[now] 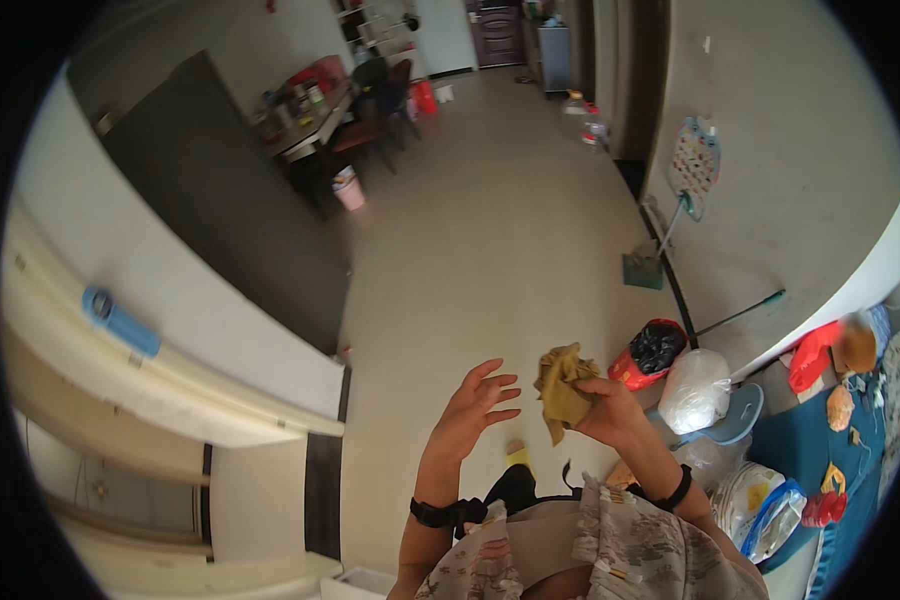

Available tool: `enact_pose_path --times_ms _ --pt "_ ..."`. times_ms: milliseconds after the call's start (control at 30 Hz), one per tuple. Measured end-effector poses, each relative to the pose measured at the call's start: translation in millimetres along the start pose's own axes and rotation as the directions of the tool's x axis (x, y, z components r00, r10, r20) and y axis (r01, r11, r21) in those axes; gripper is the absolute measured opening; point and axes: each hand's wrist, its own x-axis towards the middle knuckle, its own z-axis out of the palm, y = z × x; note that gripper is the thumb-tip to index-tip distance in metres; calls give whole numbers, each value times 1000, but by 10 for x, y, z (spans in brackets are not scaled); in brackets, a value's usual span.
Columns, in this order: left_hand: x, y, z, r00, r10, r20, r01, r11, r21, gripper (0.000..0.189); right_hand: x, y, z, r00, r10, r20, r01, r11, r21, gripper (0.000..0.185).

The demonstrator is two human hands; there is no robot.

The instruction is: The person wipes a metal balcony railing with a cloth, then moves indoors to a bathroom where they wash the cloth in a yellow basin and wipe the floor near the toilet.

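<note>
A crumpled mustard-yellow cloth (564, 386) is held in my right hand (611, 414), gripped at its lower right edge and hanging in front of my body. To the left of it, my left hand (480, 401) is raised with its fingers apart, touching nothing. A gap separates these fingertips from the cloth. Each wrist wears a black strap. Below my hands lies the pale tiled floor (487, 247), where part of a yellow slipper (518, 453) shows.
Right of me, a red bin (636, 367) with a black liner stands near a stuffed white plastic bag (694, 390) on a blue stool (746, 412). A green dustpan (643, 270) leans by the wall. A pink wastebasket (349, 189) stands near a cluttered table (311, 131).
</note>
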Motion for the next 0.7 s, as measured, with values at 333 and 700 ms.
enact_pose_path --times_ms 333,700 --pt "2785 277 -187 979 -174 102 177 984 -24 57 1804 -1421 116 986 -130 -103 72 894 -443 77" --pt "5631 730 -896 963 -265 -49 175 754 -633 51 3314 -4135 -620 990 -125 -62 58 773 -632 90"
